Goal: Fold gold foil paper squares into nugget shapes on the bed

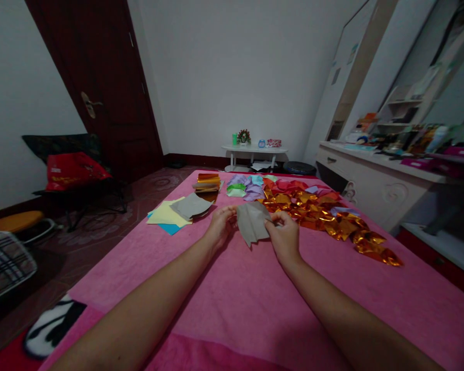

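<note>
A creased grey sheet of paper is held up over the pink blanket between my two hands. My left hand has its fingers curled at the sheet's left edge. On the right edge, the thumb and fingers of my right hand pinch the paper. Left of my hands lies a pile of flat sheets, with grey paper on top of yellow paper and a blue corner below. Shiny orange foil pieces, folded or crumpled, spread out to the right.
Behind my hands lie a stack of gold and brown sheets and purple and green folded papers. The pink blanket covers the surface. A cluttered white dresser stands right, a chair with a red bag left, a small white table at the wall.
</note>
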